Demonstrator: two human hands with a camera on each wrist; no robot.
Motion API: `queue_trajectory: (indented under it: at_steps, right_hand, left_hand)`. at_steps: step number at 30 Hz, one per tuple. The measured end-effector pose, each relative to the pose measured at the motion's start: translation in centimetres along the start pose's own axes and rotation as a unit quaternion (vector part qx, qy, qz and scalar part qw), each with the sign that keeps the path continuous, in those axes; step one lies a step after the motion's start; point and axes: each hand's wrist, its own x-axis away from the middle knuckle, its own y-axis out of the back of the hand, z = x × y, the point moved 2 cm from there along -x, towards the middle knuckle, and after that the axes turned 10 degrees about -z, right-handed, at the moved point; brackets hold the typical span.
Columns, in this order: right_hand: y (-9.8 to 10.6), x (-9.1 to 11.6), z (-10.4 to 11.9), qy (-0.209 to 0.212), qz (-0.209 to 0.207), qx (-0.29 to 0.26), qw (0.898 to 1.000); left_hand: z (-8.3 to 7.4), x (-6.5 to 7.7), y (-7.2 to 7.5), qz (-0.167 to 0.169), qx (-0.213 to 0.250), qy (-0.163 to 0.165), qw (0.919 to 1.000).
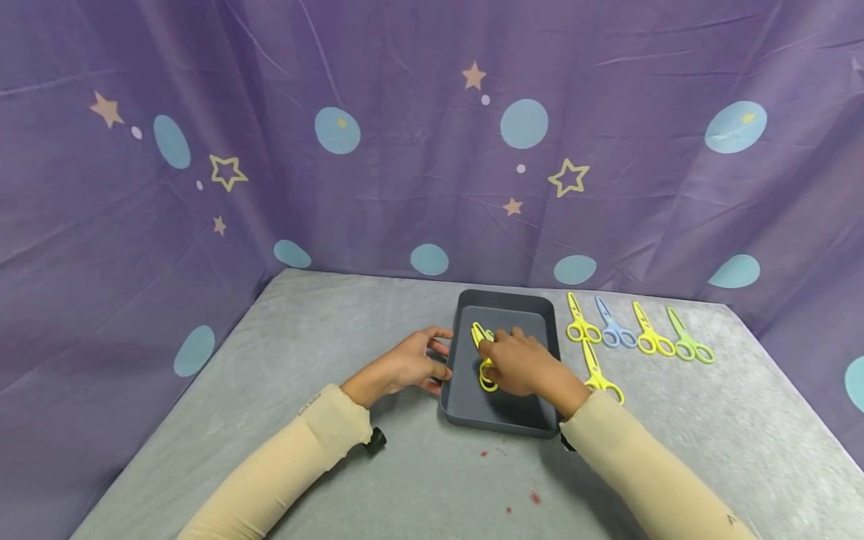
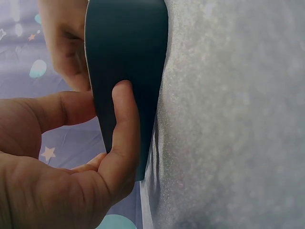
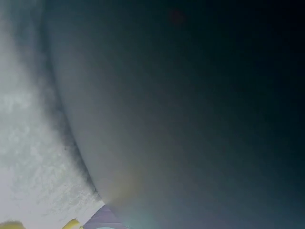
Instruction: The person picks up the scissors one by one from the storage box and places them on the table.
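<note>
A dark grey rectangular tray (image 1: 466,405) lies on the table. My left hand (image 1: 412,364) grips its left side; in the left wrist view a finger (image 2: 126,114) presses the outer wall while another digit reaches over the rim. My right hand (image 1: 523,360) is inside the tray, its curled fingers around the middle of yellow scissors (image 1: 487,381). Their blades point away and the handle loops show below the fingers. A bit of green (image 1: 490,335) shows beside the blades, mostly hidden by the hand. The right wrist view is filled by the blurred dark tray (image 3: 143,119).
Right of the tray, yellow scissors (image 1: 583,330), blue scissors (image 1: 616,334), more yellow scissors (image 1: 651,339) and green scissors (image 1: 691,349) lie in a row. Another yellow pair (image 1: 592,364) lies nearer, partly behind my right sleeve. A purple curtain (image 1: 405,187) hangs behind the grey table (image 1: 324,322).
</note>
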Motion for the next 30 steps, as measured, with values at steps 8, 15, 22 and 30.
queue_trajectory:
  at_steps: [8, 15, 22, 30]
  right_hand:
    - [-0.33, -0.06, -0.19, -0.009, 0.007, -0.026, 1.0]
    - [-0.69, -0.06, -0.5, -0.009, 0.004, -0.05, 0.999]
    - [-0.81, 0.04, -0.54, -0.011, 0.005, -0.048, 0.999]
    - [-0.85, 0.25, -0.51, -0.002, -0.002, -0.032, 0.999]
  left_hand:
    - [-0.23, 0.16, -0.02, -0.001, -0.001, 0.003, 1.0]
    - [-0.16, 0.16, -0.02, -0.001, -0.003, 0.003, 1.0]
    - [-0.11, 0.1, 0.01, -0.002, -0.005, 0.001, 1.0]
    - [-0.11, 0.06, 0.01, -0.004, -0.005, 0.003, 1.0]
